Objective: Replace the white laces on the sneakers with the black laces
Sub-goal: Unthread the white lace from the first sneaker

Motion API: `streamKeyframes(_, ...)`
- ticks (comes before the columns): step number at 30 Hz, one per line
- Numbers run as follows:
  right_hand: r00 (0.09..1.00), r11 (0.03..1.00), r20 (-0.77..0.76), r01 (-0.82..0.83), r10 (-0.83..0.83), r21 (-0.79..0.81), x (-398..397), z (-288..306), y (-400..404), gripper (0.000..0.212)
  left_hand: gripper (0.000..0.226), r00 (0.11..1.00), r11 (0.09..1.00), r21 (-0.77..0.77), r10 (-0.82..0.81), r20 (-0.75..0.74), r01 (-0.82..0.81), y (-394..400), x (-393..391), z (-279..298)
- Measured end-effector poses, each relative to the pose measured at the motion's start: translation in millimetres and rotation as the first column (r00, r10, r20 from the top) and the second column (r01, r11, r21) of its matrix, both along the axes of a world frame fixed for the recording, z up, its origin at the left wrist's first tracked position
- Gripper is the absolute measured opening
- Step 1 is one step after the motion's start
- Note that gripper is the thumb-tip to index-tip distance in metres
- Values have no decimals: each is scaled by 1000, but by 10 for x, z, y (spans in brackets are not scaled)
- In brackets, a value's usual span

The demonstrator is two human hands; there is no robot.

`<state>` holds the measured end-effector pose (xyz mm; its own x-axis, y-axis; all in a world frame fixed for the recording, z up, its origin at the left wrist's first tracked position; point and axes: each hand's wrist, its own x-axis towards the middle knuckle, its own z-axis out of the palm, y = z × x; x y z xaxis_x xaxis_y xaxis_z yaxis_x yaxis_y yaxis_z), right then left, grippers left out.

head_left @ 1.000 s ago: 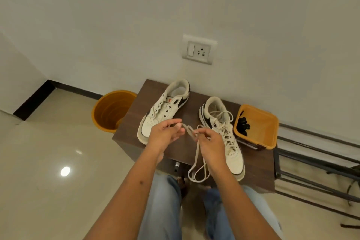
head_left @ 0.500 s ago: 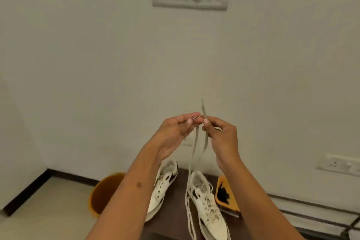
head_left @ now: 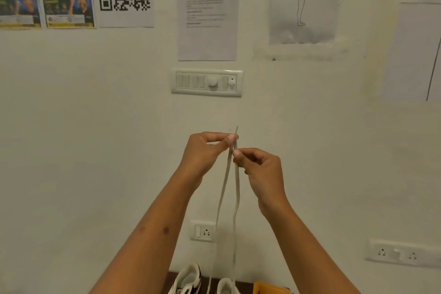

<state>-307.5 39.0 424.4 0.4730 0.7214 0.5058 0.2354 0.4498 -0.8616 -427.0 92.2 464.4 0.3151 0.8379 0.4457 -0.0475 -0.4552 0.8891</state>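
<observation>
Head view: long flat white lace (head_left: 229, 188) held high before wall, both ends pinched by left hand (head_left: 202, 150), right hand (head_left: 260, 166). Strands best evened, then folded, set aside from counter.

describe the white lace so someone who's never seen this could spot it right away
Start at the wall switch panel and look straight below it, where the left hand and right hand meet. The white lace is the thin pale strip both pinch, hanging in two strands toward the sneakers.
</observation>
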Motion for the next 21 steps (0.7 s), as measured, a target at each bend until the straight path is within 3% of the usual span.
streamKeyframes(6, 996, 999, 85, 39, -40, 18, 56, 216, -16, 19, 5, 994, 987, 158, 31, -101, -15, -13, 93, 211)
streamKeyframes(10, 980, 994, 166, -108, 109, -16, 64, 273, -27, 26, 7, 998, 987, 161, 22, -64, -11, -16, 169, 336)
streamKeyframes(15, 949, 950, 96, -290, 301, -113, 160, 105, -124, 31, 6, 985, 998, 40, 43, 169, -51, 95, 134, 454)
streamKeyframes(18, 929, 905, 30, -352, 369, -237, 323, -80, -190, 35, 14, 937, 985, -76, 173, 303, -157, 369, -34, 419)
streamKeyframes(21, 931, 874, 2, -341, 364, -347, 532, -254, -283, 35, 25, 871, 932, -188, 357, 337, -309, 743, -327, 169)
